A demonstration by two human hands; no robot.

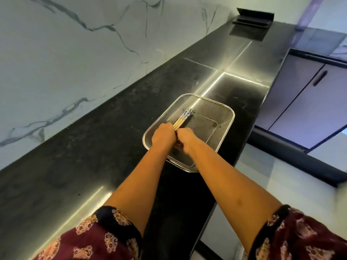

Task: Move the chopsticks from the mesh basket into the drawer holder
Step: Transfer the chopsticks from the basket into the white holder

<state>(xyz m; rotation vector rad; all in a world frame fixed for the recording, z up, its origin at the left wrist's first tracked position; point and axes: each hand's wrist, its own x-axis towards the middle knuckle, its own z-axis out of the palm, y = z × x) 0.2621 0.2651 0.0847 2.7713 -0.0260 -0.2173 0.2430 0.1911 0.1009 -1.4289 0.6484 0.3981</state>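
Note:
A rectangular metal mesh basket [221,111] sits on the dark countertop. Several pale wooden chopsticks [181,120] with blue-patterned ends lie bundled inside it, pointing away from me. My left hand [163,136] is closed over the near ends of the bundle. My right hand [185,140] presses against it from the right, fingers curled around the same ends. The near half of the chopsticks is hidden under both hands. No drawer holder is in view.
The black counter [93,147] runs along a white marble wall [65,53]. A black hinged object [252,18] sits at the counter's far end. Grey cabinet doors [304,94] with a dark handle stand to the right, below counter level.

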